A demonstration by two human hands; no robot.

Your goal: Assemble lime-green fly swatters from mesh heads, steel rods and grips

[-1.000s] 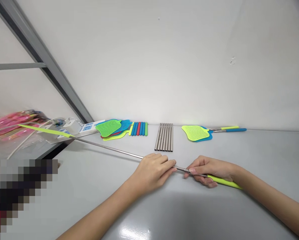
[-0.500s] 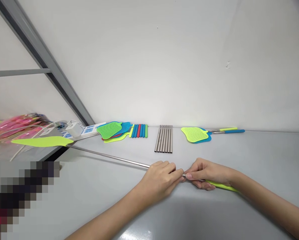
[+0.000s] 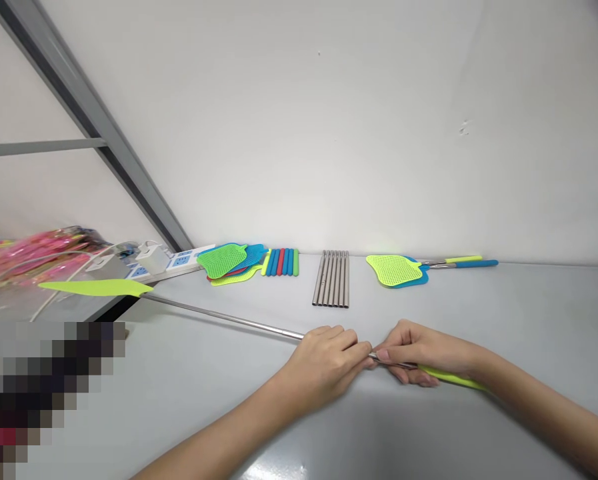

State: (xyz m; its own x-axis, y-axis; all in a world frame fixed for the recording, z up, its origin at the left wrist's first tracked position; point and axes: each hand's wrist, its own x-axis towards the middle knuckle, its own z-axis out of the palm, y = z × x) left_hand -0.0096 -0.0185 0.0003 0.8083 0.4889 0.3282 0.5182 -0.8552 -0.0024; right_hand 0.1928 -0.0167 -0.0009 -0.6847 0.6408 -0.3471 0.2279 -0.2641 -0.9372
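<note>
A fly swatter (image 3: 259,326) with a yellow-green head, a long metal telescopic rod and a yellow-green grip stretches across the front of the table. My left hand (image 3: 326,363) is closed around its rod near the middle. Just to the right, my right hand (image 3: 411,353) pinches the rod between thumb and fingers, close to the grip, which runs under the wrist. The two hands almost touch. The swatter's head is turned nearly edge-on at the left, above the table edge. My fingers hide part of the rod.
Along the wall lie loose swatter heads (image 3: 223,260), a row of coloured grips (image 3: 281,262), several metal rods (image 3: 332,280) and two swatters (image 3: 396,271) with heads overlapping. A power strip (image 3: 181,261) with white chargers and cables stands left, beside pink bagged items (image 3: 43,257).
The view has shifted slightly, so everything sits a little further right. The held swatter's head looks narrower, turned more edge-on. Both hands keep their hold.
</note>
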